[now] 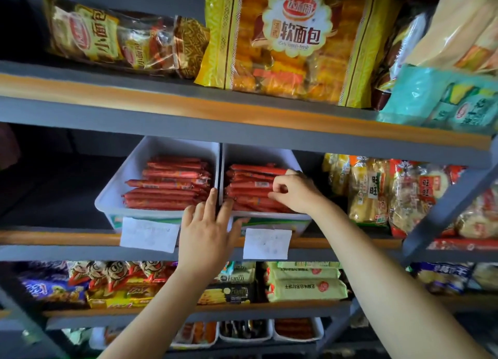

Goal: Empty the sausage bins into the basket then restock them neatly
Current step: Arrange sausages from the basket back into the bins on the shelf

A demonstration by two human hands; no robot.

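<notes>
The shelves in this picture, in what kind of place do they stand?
Most likely a small grocery shop. The grey shelves are stacked with packaged bread and snacks, and two white bins of red sausages carry paper labels like price tags.

Both forearms are bare, with no sleeves, rings or watch visible.

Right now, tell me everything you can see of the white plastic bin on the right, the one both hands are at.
The right-hand white plastic bin is a rectangular, open-topped tub on the middle shelf, tight beside a matching bin. Red wrapped sausage sticks lie stacked lengthwise inside, filling most of it. A blank-looking white paper label hangs from its front. The right hand pinches sausages at the right side; the left hand lies with straight fingers over the front rim where the bins meet.
</notes>
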